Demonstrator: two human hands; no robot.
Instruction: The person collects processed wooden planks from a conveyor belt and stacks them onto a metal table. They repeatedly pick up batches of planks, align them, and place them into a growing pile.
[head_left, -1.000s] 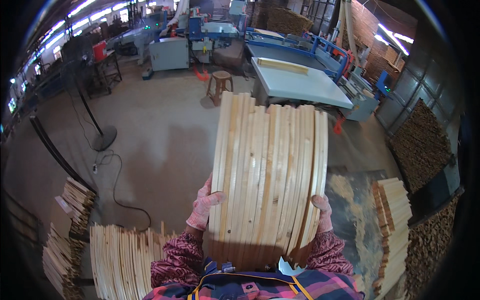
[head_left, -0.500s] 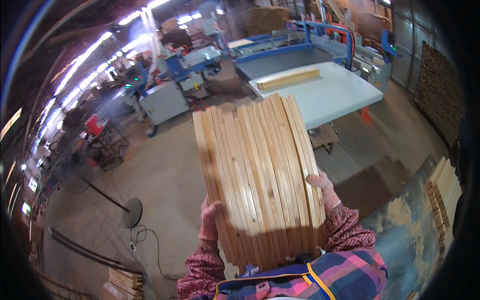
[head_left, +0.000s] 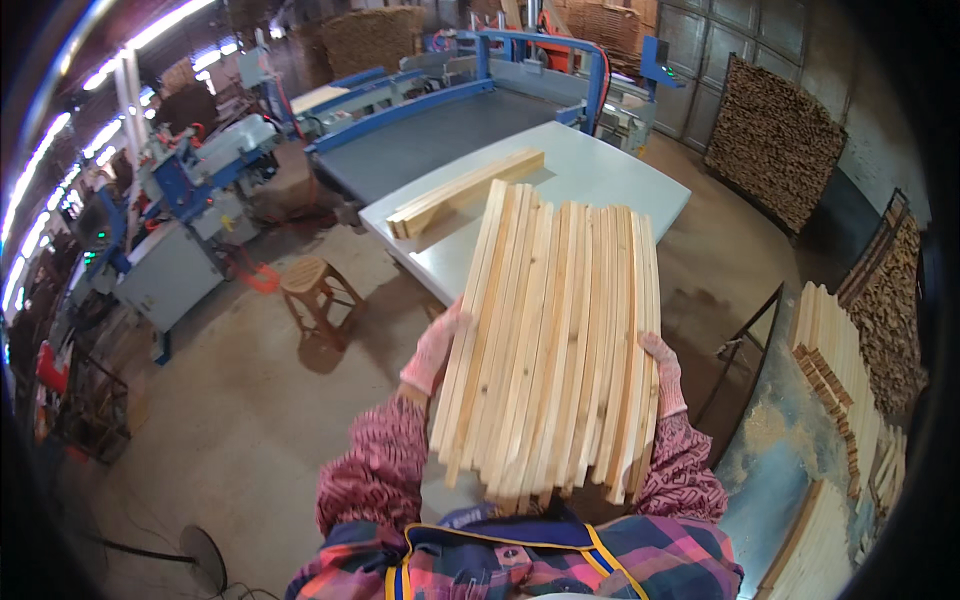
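Observation:
A wide bundle of pale wooden strips [head_left: 550,340], laid side by side, is held up in front of my body. My left hand [head_left: 436,348], in a pinkish glove, presses the bundle's left side. On the opposite side my right hand [head_left: 664,372], gloved alike, grips the outermost strips with its thumb on top. The fingers beneath the wood are hidden. Just past the bundle's far end is a white tabletop [head_left: 640,190], with a few wooden strips [head_left: 465,190] lying together on it.
A blue-framed machine [head_left: 450,130] adjoins the white tabletop. A wooden stool [head_left: 312,285] stands on the floor to the left. At right, a worn bench [head_left: 770,450] carries stacked strips [head_left: 835,360]. A round stand base [head_left: 203,558] with cables lies at the lower left.
My view has swung right, and I am closer to the white tabletop with the bundle. The stool has come into sight. Both hands keep hold of the strips.

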